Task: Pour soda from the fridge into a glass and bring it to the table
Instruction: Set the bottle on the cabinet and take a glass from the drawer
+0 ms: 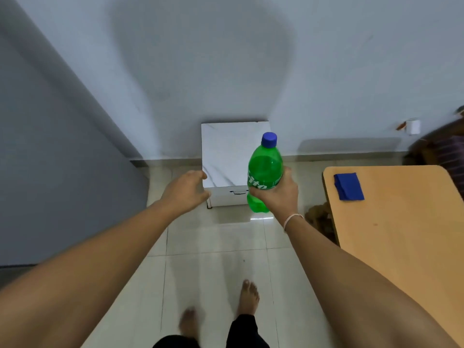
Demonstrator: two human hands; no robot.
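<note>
Lighting: dim, cool, even. You cast a broad soft shadow on the wall (200, 46). Glare patch on floor tiles (258, 217). Feet motion-blurred; edges bowed by wide-angle lens.

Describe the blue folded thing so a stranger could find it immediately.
Start at the light wooden table along the right side of the view. Near its far left corner lies a small folded blue cloth, flat on the tabletop. It is the only item on the visible tabletop, and darker than the blue cap on the green bottle held in the right hand.
</note>
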